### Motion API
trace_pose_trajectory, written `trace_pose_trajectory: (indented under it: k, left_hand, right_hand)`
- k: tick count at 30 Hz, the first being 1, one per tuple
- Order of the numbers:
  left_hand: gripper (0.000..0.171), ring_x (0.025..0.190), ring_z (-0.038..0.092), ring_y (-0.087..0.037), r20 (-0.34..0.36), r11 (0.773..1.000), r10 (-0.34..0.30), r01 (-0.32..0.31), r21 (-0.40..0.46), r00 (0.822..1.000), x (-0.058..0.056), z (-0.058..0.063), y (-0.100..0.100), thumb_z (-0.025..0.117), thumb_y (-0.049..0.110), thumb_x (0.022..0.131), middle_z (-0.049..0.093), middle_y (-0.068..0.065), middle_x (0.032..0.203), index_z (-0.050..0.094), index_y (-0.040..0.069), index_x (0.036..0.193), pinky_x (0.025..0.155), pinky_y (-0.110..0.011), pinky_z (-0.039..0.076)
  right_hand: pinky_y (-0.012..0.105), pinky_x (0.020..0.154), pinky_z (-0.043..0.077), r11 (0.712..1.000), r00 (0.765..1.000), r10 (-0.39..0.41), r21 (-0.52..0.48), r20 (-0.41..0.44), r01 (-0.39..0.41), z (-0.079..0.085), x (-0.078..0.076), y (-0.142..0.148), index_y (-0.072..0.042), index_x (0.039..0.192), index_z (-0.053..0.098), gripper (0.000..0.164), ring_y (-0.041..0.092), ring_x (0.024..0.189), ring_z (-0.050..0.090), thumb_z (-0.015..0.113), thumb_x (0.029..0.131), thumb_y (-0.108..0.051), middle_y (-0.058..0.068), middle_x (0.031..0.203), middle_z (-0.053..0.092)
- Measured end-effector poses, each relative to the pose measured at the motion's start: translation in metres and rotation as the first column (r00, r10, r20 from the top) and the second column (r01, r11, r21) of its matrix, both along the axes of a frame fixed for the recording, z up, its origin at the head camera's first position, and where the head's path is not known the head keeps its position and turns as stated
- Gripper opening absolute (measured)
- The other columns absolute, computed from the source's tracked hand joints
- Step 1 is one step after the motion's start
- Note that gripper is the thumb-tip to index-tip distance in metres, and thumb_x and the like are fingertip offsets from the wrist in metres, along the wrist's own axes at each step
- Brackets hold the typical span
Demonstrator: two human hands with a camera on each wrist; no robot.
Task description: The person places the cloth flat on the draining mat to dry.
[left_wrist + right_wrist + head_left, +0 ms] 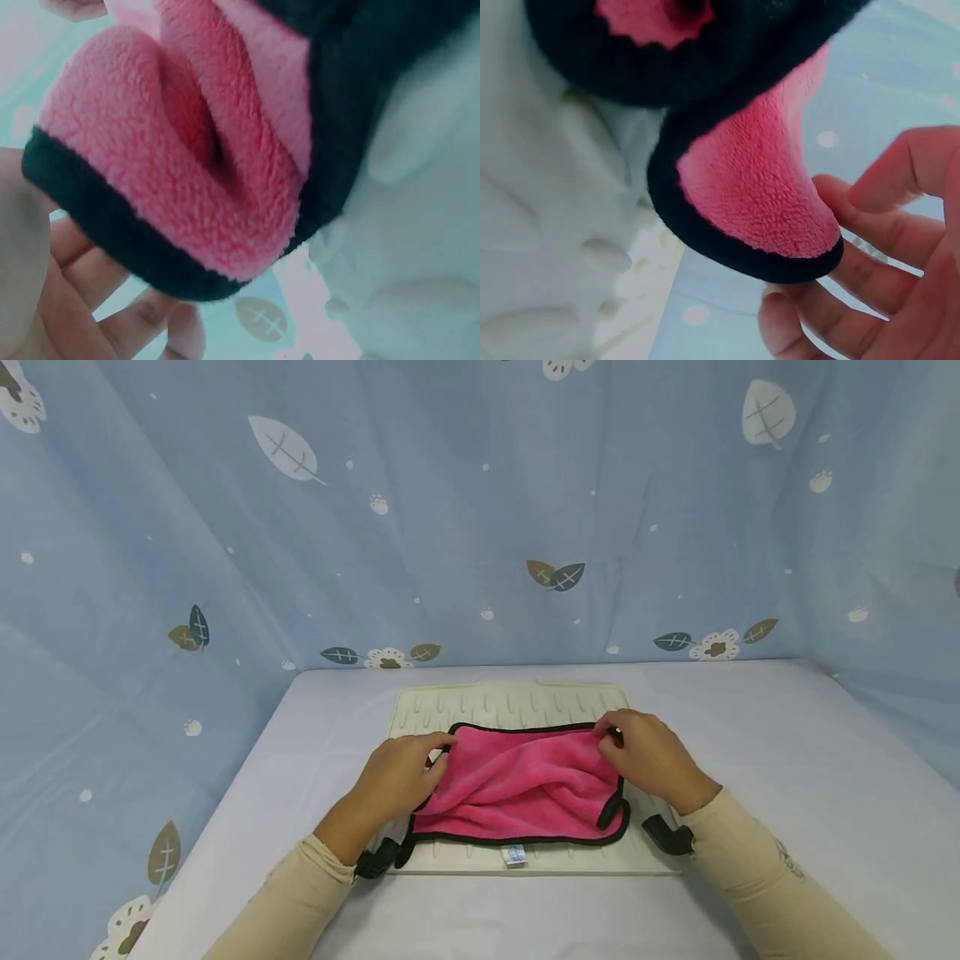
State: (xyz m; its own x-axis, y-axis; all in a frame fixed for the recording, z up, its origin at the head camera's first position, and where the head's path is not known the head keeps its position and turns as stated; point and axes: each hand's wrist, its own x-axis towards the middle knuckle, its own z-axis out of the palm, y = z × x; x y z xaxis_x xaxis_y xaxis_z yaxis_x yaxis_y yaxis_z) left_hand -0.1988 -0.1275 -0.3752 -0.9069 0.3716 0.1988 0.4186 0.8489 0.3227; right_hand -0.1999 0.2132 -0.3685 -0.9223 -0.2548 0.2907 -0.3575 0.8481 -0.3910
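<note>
A plush pink towel [525, 768] with black edging lies rumpled over a cream washboard [510, 695] covered in raised drop-shaped bumps. At the towel's far left corner, my left hand [397, 774] pinches the edge between thumb and fingers. My right hand [648, 756] holds the far right corner with curled fingers. Close up in the left wrist view, the towel [150, 157] folds over on itself, its black edge beside the thumb. In the right wrist view the towel's corner [757, 180] hangs in front of the fingers. A small white label [513, 855] sticks out at the near edge.
The board rests on a white-covered table [757, 735]. A blue curtain [450, 527] printed with leaves and flowers hangs behind the table and along its sides. Black wrist-camera mounts [667, 837] sit under both wrists, over the board's near corners.
</note>
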Motion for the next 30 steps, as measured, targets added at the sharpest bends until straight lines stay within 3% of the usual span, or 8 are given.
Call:
trace_pose_trajectory:
  k: [3,5,9,12,18,26,30]
  left_hand:
    - [0.029,0.072,0.061,-0.007,-0.007,0.999,0.021,-0.021,0.033,1.000,-0.002,0.001,-0.004,0.065,0.021,0.095,0.059,0.010,0.061,0.070,0.020,0.124,0.063,-0.028,0.047]
    - [0.030,0.076,0.063,-0.009,0.010,0.997,0.034,-0.034,0.065,0.999,-0.003,0.002,-0.004,0.064,0.021,0.096,0.063,0.009,0.068,0.069,0.020,0.125,0.059,-0.027,0.046]
    - [0.033,0.074,0.065,-0.011,0.042,0.994,0.061,-0.065,0.094,0.997,-0.007,0.003,-0.005,0.062,0.022,0.097,0.058,0.007,0.058,0.066,0.021,0.129,0.049,-0.026,0.038]
    - [0.034,0.070,0.066,-0.012,0.013,0.994,0.073,-0.074,0.086,0.997,-0.010,0.008,-0.007,0.063,0.021,0.097,0.054,0.007,0.053,0.065,0.021,0.131,0.046,-0.026,0.034]
    - [0.034,0.068,0.061,-0.011,-0.070,0.996,0.087,-0.085,0.025,0.994,-0.020,0.012,-0.012,0.062,0.022,0.096,0.062,0.006,0.065,0.066,0.020,0.130,0.052,-0.028,0.039]
    - [0.037,0.047,0.036,-0.012,0.000,0.991,0.087,-0.087,-0.098,0.996,-0.037,0.010,-0.019,0.058,0.026,0.099,0.046,0.004,0.054,0.063,0.018,0.135,0.048,-0.029,0.031]
    - [0.039,0.050,0.042,-0.014,0.001,0.987,0.083,-0.082,-0.142,0.997,-0.048,0.009,-0.020,0.057,0.028,0.099,0.049,0.003,0.056,0.061,0.017,0.136,0.054,-0.032,0.040]
  right_hand:
    - [0.031,0.064,0.045,1.000,0.999,-0.004,-0.012,-0.039,0.003,0.001,0.000,-0.001,-0.002,0.100,0.074,0.020,0.016,0.070,0.054,0.059,0.086,-0.002,0.011,0.094,0.070]
    - [0.034,0.068,0.049,1.000,0.998,0.002,-0.014,-0.055,-0.003,0.001,-0.001,0.000,-0.001,0.104,0.074,0.021,0.019,0.076,0.058,0.061,0.086,-0.001,0.014,0.100,0.071]
    - [0.042,0.076,0.054,1.000,0.998,0.028,-0.010,-0.060,-0.028,0.005,-0.006,0.002,0.003,0.111,0.072,0.025,0.025,0.086,0.064,0.064,0.087,0.001,0.018,0.108,0.071]
    - [0.047,0.083,0.055,0.998,0.998,0.051,0.022,-0.039,-0.051,0.007,-0.011,0.002,0.004,0.116,0.070,0.028,0.030,0.096,0.067,0.064,0.088,0.001,0.019,0.112,0.070]
    - [0.050,0.088,0.055,0.992,0.998,0.063,0.108,-0.003,-0.062,0.008,-0.021,-0.003,0.003,0.124,0.066,0.035,0.035,0.105,0.067,0.063,0.090,-0.005,0.021,0.122,0.066]
    - [0.051,0.097,0.052,0.976,0.997,0.074,0.205,0.016,-0.076,0.011,-0.035,-0.014,0.004,0.127,0.063,0.039,0.037,0.114,0.064,0.064,0.091,-0.010,0.021,0.126,0.064]
    - [0.051,0.098,0.052,0.967,0.997,0.072,0.244,0.023,-0.076,0.011,-0.041,-0.017,0.005,0.128,0.062,0.041,0.039,0.115,0.063,0.065,0.092,-0.012,0.022,0.128,0.063]
